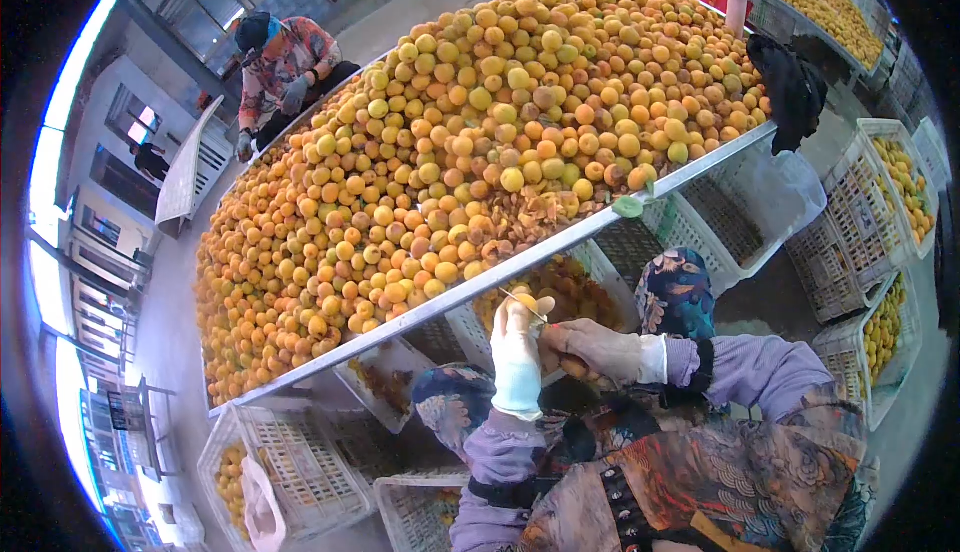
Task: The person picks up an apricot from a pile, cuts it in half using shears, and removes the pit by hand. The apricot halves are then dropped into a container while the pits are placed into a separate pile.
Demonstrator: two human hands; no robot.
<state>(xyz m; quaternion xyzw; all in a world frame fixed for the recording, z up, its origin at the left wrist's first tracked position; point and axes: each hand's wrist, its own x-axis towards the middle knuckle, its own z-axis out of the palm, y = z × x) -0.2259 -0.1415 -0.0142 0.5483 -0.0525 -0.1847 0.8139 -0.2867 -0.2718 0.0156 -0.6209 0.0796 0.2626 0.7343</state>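
Observation:
My left hand (pixel 517 337), in a whitish glove, is closed with a small yellow-orange fruit (pixel 527 304) at its fingertips, and a thin blade or tool shows beside that fruit. Touching it from the right is my right hand (pixel 596 349), also gloved, its fingers closed around something I cannot make out. Both hands are over my lap, just below the metal edge (pixel 500 274) of a table heaped with orange and yellow fruit (pixel 440 152). Beneath them a crate (pixel 603 282) holds fruit pieces. Torn fruit pieces (pixel 530 217) lie near the table's edge.
Across the heap at the upper left sits a co-worker (pixel 285 72) in gloves. White plastic crates (pixel 310 457) stand at the lower left, others (pixel 850 222) at the right. A black cloth (pixel 785 87) hangs over the table corner; a green leaf (pixel 627 207) lies on the edge.

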